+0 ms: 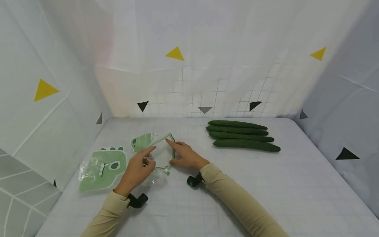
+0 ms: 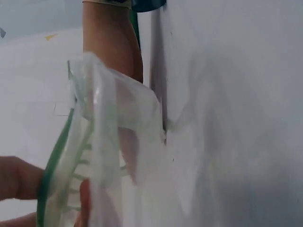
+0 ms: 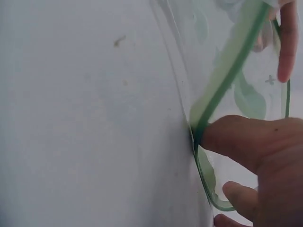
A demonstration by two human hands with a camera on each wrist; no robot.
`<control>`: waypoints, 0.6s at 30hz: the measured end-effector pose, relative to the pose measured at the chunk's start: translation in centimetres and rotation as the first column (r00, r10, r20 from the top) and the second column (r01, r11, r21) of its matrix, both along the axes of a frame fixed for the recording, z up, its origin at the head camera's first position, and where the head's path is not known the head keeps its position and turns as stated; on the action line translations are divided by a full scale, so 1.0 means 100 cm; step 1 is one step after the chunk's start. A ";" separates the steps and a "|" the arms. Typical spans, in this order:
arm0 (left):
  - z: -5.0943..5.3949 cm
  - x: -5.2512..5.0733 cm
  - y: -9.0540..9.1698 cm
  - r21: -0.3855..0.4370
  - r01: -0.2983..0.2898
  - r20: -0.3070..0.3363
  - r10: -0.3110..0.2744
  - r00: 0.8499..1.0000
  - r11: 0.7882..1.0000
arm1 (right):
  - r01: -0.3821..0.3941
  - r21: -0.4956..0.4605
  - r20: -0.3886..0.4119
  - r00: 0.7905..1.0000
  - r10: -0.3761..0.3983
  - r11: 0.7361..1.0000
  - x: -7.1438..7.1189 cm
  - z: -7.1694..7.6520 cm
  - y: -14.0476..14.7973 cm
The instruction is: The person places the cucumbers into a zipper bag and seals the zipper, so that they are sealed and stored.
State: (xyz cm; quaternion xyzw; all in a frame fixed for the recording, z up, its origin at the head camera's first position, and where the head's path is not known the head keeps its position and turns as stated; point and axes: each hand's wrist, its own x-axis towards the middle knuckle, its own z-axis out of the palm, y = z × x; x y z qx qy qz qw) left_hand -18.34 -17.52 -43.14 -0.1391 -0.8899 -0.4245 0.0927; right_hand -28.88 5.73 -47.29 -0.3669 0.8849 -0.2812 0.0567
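Bag [image 1: 142, 141] first: clear plastic, green print, green rim [image 3: 236, 59], on the table [image 1: 237, 191] between both hands, left of four cucumbers [image 1: 245, 144], its mouth held wide. Right hand [image 1: 186, 154] has thumb and fingers spread, reaching into the opening, thumb pressed against the rim. Left hand [image 1: 137, 169] is at the opposite edge, index and thumb apart, other fingers tucked underneath, so I can't tell if it's actually pinching the plastic. Its wrist view is no help, just hazy plastic and fingers cut off at the frame edge. Sleeves [image 1: 242, 204] run off the bottom, and something pale near the rim's lower corner is too small to make out. Print-wise, a second bag [image 1: 103, 169] lies flat further left with a cartoon eye, mouth and teeth, partly behind the left hand. Only mark I can pick out on the held one is a little plus sign [image 3: 270, 79].
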 end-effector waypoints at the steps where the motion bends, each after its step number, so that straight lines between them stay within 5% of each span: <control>1: 0.000 0.000 0.000 0.025 0.014 0.025 -0.014 1.000 1.000 | -0.004 -0.017 0.000 1.000 0.004 1.000 0.001 0.001 0.001; 6: -0.003 0.000 0.002 0.068 0.027 0.075 -0.032 0.997 0.997 | -0.012 -0.086 -0.001 1.000 0.012 0.996 0.007 0.007 0.006; 18: 0.003 0.003 0.003 0.016 -0.030 0.017 0.030 0.999 0.999 | 0.028 -0.090 -0.144 0.989 -0.040 0.996 0.019 0.023 0.062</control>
